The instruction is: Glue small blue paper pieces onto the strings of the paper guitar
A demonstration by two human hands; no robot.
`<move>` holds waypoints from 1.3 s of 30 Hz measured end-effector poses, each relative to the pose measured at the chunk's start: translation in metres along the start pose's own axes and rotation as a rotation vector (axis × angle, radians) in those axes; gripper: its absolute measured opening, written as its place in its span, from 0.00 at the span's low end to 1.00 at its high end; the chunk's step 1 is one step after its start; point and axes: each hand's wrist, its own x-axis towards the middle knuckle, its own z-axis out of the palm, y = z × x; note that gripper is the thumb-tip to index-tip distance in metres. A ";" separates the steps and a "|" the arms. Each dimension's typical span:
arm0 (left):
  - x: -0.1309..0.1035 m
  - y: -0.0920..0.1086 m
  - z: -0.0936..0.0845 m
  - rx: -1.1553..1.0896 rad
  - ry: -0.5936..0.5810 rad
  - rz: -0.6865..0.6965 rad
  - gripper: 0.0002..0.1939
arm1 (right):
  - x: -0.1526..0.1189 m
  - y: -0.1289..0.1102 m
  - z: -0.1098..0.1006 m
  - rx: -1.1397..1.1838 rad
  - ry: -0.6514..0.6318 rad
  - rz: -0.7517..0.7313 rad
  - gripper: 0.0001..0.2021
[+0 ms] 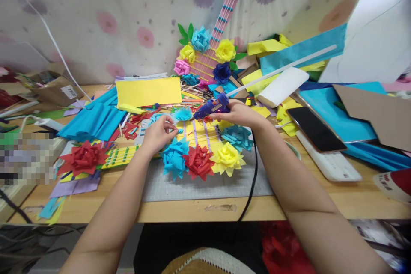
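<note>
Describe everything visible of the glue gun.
The glue gun has a dark blue body, plastic by its look, with a pale label too small to read and a small red light glowing. The right hand grips it above the yellow paper guitar, its nozzle pointing left, close to a light-blue paper flower; contact is unclear. A long white glue stick slants up and right from its rear. A black cord hangs below the hand. The trigger is hidden.

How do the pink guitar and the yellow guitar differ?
The pink guitar stands propped at the back; the yellow guitar lies flat. Blue bands cross the pink guitar's neck, green ones the yellow guitar's. Both carry paper flowers.
</note>
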 end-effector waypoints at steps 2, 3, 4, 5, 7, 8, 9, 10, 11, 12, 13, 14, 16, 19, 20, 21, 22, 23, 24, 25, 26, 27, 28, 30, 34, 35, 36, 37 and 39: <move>0.000 0.000 0.000 -0.019 0.005 -0.005 0.12 | -0.001 -0.002 0.000 -0.012 0.003 -0.003 0.22; 0.000 0.000 0.001 -0.038 0.007 -0.007 0.13 | -0.001 -0.002 -0.001 -0.016 0.005 -0.007 0.21; 0.001 -0.001 0.001 -0.063 0.007 -0.007 0.13 | -0.001 -0.002 0.000 -0.018 0.008 -0.010 0.21; 0.001 -0.002 0.002 -0.092 0.007 -0.007 0.14 | 0.000 -0.002 0.000 -0.019 0.012 -0.011 0.21; 0.002 -0.004 0.003 -0.149 0.013 -0.011 0.14 | 0.000 0.000 0.000 -0.018 0.018 -0.012 0.21; 0.002 -0.005 0.004 -0.171 0.019 -0.015 0.15 | 0.000 0.000 0.000 -0.019 0.020 -0.011 0.22; 0.003 -0.006 0.004 -0.188 0.026 -0.018 0.15 | 0.000 0.001 0.001 -0.021 0.021 -0.007 0.22; 0.003 -0.006 0.004 -0.201 0.032 -0.021 0.16 | 0.000 0.001 0.001 -0.024 0.023 0.000 0.22; 0.003 -0.007 0.005 -0.212 0.031 -0.023 0.16 | 0.000 0.001 0.001 -0.030 0.025 0.009 0.23; 0.003 -0.007 0.005 -0.219 0.024 -0.023 0.16 | 0.000 0.001 0.001 -0.035 0.028 0.020 0.23; 0.003 -0.007 0.005 -0.222 0.014 -0.024 0.16 | 0.000 0.000 0.001 -0.040 0.032 0.028 0.23; 0.003 -0.007 0.005 -0.221 0.003 -0.026 0.16 | 0.000 0.000 0.001 -0.045 0.033 0.033 0.23; 0.002 -0.007 0.004 -0.201 -0.012 -0.033 0.16 | 0.000 -0.001 0.000 -0.053 0.032 0.039 0.23; 0.001 -0.007 0.002 -0.160 -0.010 -0.043 0.16 | -0.001 -0.002 0.000 -0.055 0.026 0.035 0.23; 0.001 -0.007 0.002 -0.150 -0.005 -0.045 0.16 | -0.001 -0.002 0.000 -0.052 0.027 0.031 0.23; 0.001 -0.007 0.002 -0.145 0.002 -0.049 0.16 | -0.001 -0.002 0.000 -0.050 0.029 0.027 0.22; 0.001 -0.007 0.001 -0.143 0.011 -0.054 0.16 | -0.001 -0.002 0.000 -0.049 0.033 0.024 0.22; 0.001 -0.007 0.001 -0.142 0.021 -0.060 0.15 | -0.001 -0.002 0.000 -0.048 0.036 0.023 0.22; 0.001 -0.007 0.000 -0.142 0.028 -0.067 0.15 | -0.002 -0.002 0.000 -0.048 0.038 0.024 0.22; 0.001 -0.007 0.000 -0.146 0.033 -0.073 0.15 | -0.002 -0.002 0.000 -0.048 0.039 0.025 0.22; 0.001 -0.007 0.000 -0.153 0.032 -0.077 0.14 | -0.002 -0.002 0.000 -0.048 0.040 0.026 0.22; 0.001 -0.007 0.000 -0.162 0.027 -0.075 0.15 | -0.002 -0.001 0.000 -0.048 0.039 0.027 0.22; 0.001 -0.007 0.000 -0.172 0.019 -0.068 0.15 | -0.002 -0.001 0.000 -0.046 0.036 0.027 0.23; 0.000 -0.007 0.000 -0.200 0.005 -0.045 0.18 | -0.001 0.000 0.000 -0.040 0.026 0.024 0.23; 0.001 -0.007 0.003 -0.244 -0.004 -0.041 0.20 | 0.000 0.000 0.001 -0.022 0.012 0.004 0.22; 0.001 -0.007 0.004 -0.254 0.000 -0.052 0.18 | 0.001 0.000 0.001 -0.018 0.015 0.002 0.22; 0.001 -0.007 0.005 -0.261 0.008 -0.064 0.17 | 0.001 0.000 0.002 -0.016 0.019 0.002 0.22; 0.001 -0.007 0.006 -0.266 0.020 -0.073 0.16 | 0.000 0.000 0.002 -0.013 0.022 0.003 0.22; 0.002 -0.008 0.006 -0.268 0.048 -0.075 0.15 | 0.000 0.000 0.001 -0.004 0.025 0.000 0.22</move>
